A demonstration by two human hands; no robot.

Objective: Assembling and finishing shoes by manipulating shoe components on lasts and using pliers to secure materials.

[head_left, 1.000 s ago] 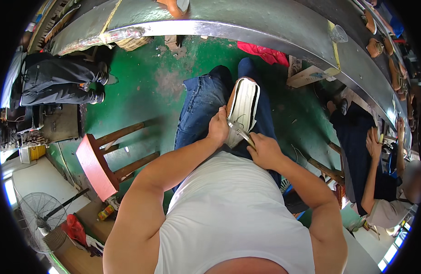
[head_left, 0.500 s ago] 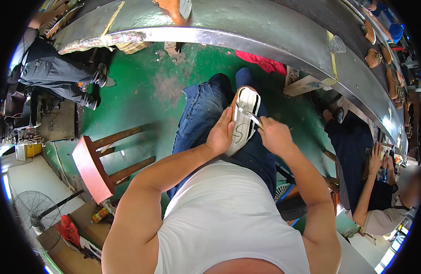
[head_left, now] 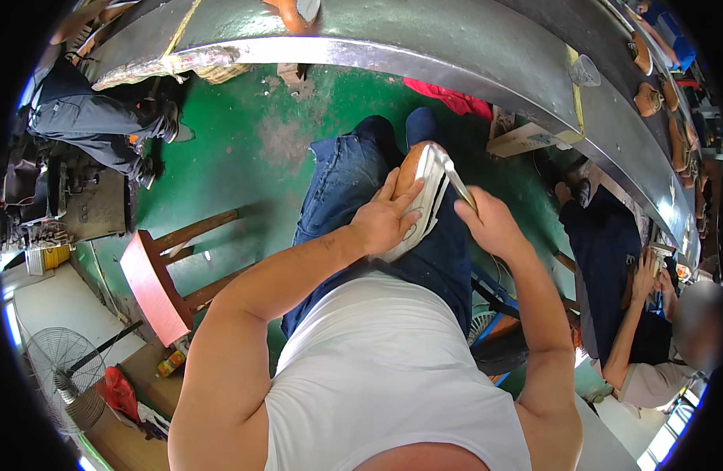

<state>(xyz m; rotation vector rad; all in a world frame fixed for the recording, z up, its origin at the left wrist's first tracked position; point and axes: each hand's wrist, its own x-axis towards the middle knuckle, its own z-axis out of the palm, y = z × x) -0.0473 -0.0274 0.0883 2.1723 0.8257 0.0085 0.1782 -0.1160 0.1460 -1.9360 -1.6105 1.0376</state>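
A shoe (head_left: 409,173) with a brown upper lies sole up over my lap, its toe pointing away. Its pale underside has a dark line along the edge. My left hand (head_left: 386,220) grips the shoe from the left, fingers spread over the brown side and onto the underside. In my right hand (head_left: 489,223) is a slim shiny metal hand tool (head_left: 458,184); whether it is pincers or a hammer I cannot tell. The tool's head meets the underside near the toe, on the right edge. My palm hides part of its handle.
A long metal-topped bench (head_left: 424,39) curves across the far side, with a brown shoe (head_left: 295,14) on it. To the left stand a reddish wooden stool (head_left: 152,289) and a fan (head_left: 63,369). One person (head_left: 98,118) is at far left; another (head_left: 651,345) sits at right.
The shoe has tilted, so more of its brown left side shows. My left fingers have spread across it. The tool's head has shifted from mid-forefoot toward the toe's right edge, its handle now steeper.
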